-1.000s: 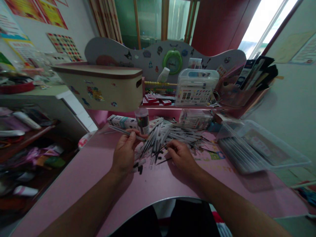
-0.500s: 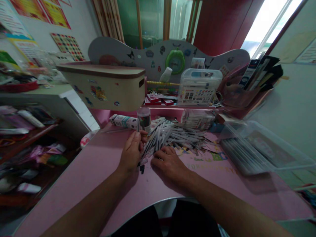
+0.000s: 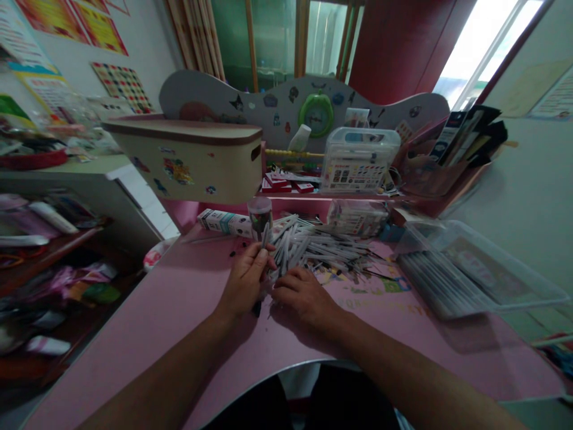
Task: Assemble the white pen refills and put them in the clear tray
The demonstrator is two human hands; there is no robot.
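Note:
My left hand [image 3: 245,276] is closed round a thin greyish-white pen [image 3: 265,234], which points up from between the thumb and fingers. Close beside it, my right hand [image 3: 302,292] is curled low over the pink desk [image 3: 179,334], with its fingertips near the left hand. What those fingers hold, if anything, is hidden. Just beyond both hands spreads a loose pile of similar thin white pens [image 3: 322,242], several with dark ends. Small black pieces [image 3: 256,309] lie below the left hand. A clear cup [image 3: 260,216] stands behind the left hand.
Left of the cup lies a printed box [image 3: 224,222]. A clear open tray [image 3: 465,310] holding flat packs is at the right. Behind the pile lies a clear pack [image 3: 358,216]. A cream storage bin [image 3: 192,167] and a clear carrying case [image 3: 360,158] sit on the shelf above.
My left hand has moved right, toward the right hand, with the pen in it and tilted slightly. My right hand stays almost in place, its fingers now nearer the left.

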